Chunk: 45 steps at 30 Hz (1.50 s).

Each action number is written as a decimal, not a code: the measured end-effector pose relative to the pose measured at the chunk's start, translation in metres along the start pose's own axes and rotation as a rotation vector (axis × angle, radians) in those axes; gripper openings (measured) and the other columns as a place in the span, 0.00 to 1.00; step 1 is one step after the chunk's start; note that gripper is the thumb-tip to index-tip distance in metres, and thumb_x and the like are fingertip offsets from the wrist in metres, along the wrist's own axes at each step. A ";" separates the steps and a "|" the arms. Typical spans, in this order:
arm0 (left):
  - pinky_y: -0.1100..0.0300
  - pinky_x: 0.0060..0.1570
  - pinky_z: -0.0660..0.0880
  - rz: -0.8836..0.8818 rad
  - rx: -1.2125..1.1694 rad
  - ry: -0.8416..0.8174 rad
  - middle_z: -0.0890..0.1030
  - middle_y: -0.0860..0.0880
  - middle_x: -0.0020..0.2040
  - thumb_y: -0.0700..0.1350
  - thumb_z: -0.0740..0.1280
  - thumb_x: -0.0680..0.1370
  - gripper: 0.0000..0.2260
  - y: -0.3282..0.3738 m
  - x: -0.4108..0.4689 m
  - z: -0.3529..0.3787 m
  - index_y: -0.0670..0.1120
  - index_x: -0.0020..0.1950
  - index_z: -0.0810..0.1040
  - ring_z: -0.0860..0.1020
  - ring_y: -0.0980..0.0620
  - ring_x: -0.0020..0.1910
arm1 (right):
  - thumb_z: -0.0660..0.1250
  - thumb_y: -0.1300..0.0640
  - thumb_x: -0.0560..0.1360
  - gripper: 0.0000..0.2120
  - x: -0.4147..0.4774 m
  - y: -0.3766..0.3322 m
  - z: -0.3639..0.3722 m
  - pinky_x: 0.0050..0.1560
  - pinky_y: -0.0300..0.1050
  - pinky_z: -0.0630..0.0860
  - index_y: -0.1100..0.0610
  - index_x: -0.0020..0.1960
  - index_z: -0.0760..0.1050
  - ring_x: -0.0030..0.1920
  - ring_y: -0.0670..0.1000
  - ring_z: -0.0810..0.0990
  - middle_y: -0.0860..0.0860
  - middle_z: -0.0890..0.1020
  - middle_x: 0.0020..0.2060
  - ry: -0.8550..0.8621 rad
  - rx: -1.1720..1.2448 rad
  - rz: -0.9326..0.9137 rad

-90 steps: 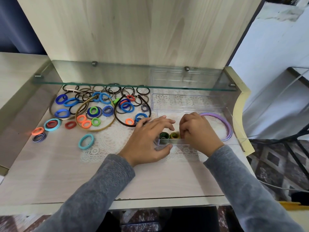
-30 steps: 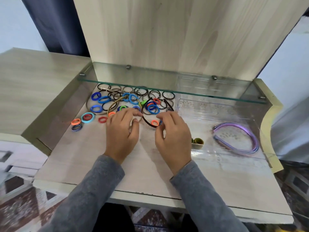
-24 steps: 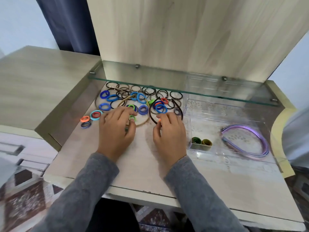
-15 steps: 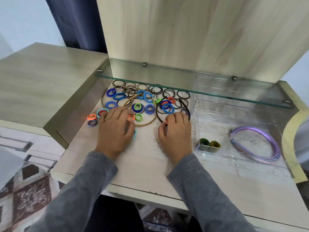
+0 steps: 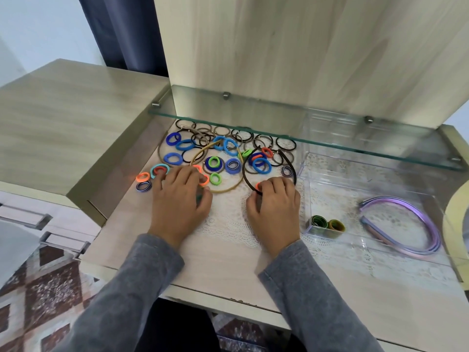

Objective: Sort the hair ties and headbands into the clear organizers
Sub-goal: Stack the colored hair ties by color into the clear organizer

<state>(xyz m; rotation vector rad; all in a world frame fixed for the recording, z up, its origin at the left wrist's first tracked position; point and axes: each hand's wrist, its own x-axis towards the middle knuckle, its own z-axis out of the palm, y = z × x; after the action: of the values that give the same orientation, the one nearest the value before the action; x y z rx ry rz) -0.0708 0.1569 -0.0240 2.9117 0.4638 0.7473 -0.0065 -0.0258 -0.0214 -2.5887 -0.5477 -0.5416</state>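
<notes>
Loose ties (image 5: 225, 168) spread across the desk (image 5: 220, 270) at left, under the shelf (image 5: 253, 113); organizer (image 5: 355, 184) sits right, headbands (image 5: 431, 226) inside, two more ties at its front-left corner.

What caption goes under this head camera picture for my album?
Left hand and right hand touch colorful hair ties beside a clear organizer holding purple headbands.

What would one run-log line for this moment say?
left hand: resting on loose hair ties | right hand: at black headband | clear organizer: purple headbands, two rolled ties
</notes>
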 end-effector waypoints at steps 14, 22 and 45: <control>0.48 0.58 0.66 -0.002 -0.032 0.018 0.80 0.51 0.60 0.51 0.57 0.77 0.18 0.001 -0.001 0.002 0.49 0.59 0.82 0.75 0.47 0.60 | 0.67 0.53 0.73 0.09 0.001 0.005 -0.001 0.57 0.54 0.68 0.56 0.50 0.78 0.59 0.57 0.72 0.52 0.78 0.50 0.082 0.097 -0.022; 0.48 0.55 0.66 -0.014 -0.067 0.073 0.80 0.51 0.56 0.51 0.60 0.79 0.13 -0.003 0.002 0.003 0.50 0.50 0.84 0.74 0.46 0.54 | 0.67 0.53 0.73 0.09 0.000 0.005 -0.001 0.57 0.56 0.71 0.57 0.50 0.79 0.59 0.57 0.72 0.52 0.80 0.49 0.056 0.105 -0.035; 0.51 0.55 0.62 0.007 -0.234 0.066 0.79 0.54 0.53 0.48 0.68 0.78 0.03 0.000 0.001 -0.004 0.51 0.49 0.81 0.75 0.49 0.54 | 0.68 0.52 0.73 0.10 0.001 0.005 -0.002 0.57 0.55 0.69 0.55 0.52 0.81 0.59 0.56 0.73 0.50 0.80 0.51 0.115 0.142 0.006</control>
<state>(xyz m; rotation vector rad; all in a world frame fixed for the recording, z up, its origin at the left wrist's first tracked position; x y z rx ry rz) -0.0719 0.1576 -0.0200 2.6800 0.3465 0.8399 -0.0040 -0.0310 -0.0209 -2.4082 -0.5204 -0.6218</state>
